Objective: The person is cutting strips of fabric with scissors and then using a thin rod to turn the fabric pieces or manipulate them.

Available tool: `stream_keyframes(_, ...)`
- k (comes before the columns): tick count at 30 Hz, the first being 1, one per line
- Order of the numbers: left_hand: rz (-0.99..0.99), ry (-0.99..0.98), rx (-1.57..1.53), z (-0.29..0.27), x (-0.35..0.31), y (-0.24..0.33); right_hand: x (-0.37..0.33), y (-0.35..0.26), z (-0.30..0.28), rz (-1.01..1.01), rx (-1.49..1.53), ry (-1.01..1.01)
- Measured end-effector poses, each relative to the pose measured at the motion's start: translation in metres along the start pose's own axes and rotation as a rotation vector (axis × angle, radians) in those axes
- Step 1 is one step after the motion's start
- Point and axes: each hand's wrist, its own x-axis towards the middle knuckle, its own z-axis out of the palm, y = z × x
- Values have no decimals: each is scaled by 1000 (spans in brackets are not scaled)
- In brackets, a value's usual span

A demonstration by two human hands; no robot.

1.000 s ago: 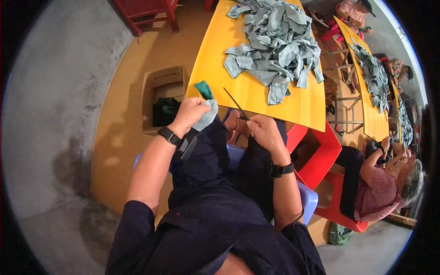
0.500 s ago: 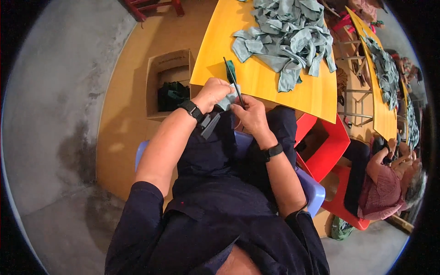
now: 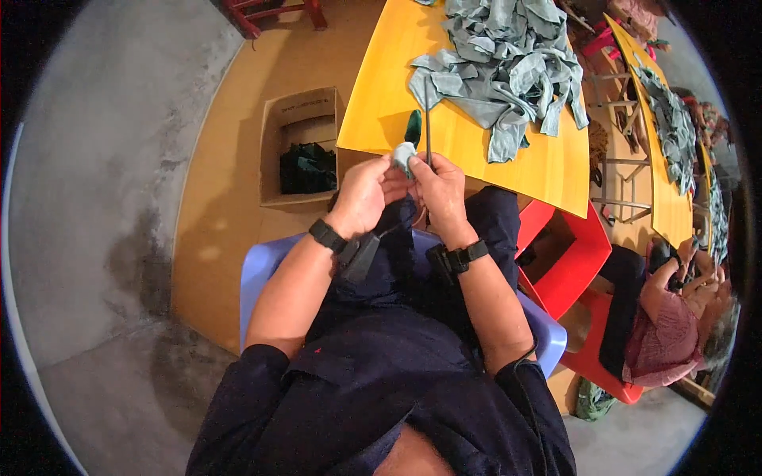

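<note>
Bearings are taken from the seated wearer's lap, facing twelve o'clock. The main work surface, a yellow tabletop (image 3: 373,119), lies from twelve to one o'clock, its near edge just beyond the hands. A heap of grey-green cloth pieces (image 3: 508,79) lies loosely crumpled on it at one o'clock.

At twelve, the small grey-green cloth piece (image 3: 403,156) is between both hands, near the table's near edge; a dark green strip (image 3: 413,127) extends from its far end. The left hand (image 3: 361,194) pinches its near left side. The right hand (image 3: 440,190) grasps a thin dark rod (image 3: 429,127), its thumb at the cloth's edge.

At eleven, an open cardboard box (image 3: 270,151) stands on the tan floor (image 3: 214,238) with dark green cloth (image 3: 308,168) inside. A grey, stained concrete surface (image 3: 103,119) occupies nine to ten.

The wearer sits on a blue plastic chair (image 3: 262,270). A red plastic chair (image 3: 575,258) stands between two and three. At two, a second yellow table (image 3: 675,222) bears similar cloth (image 3: 671,131). A co-worker in a pink top (image 3: 663,337) sits at three; a green bag (image 3: 594,401) lies at four.
</note>
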Motion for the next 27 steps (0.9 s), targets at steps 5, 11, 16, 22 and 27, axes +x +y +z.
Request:
stream_keyframes(5,19,120,142,5,-6,-5,4,19,-10,-168,-221,-12)
stream_keyframes(11,215,263,528,1,-7,2,2,20,-12,-438,-550,8)
stream_keyframes(16,198,311,617,-3,-9,2,-3,16,-6,-503,-575,-39)
stream_keyframes(22,189,255,527,1,-10,7,5,26,-1,-361,-466,-111)
stream_keyframes(27,66,26,143,-14,-14,13,1,10,3,-203,-403,-107)
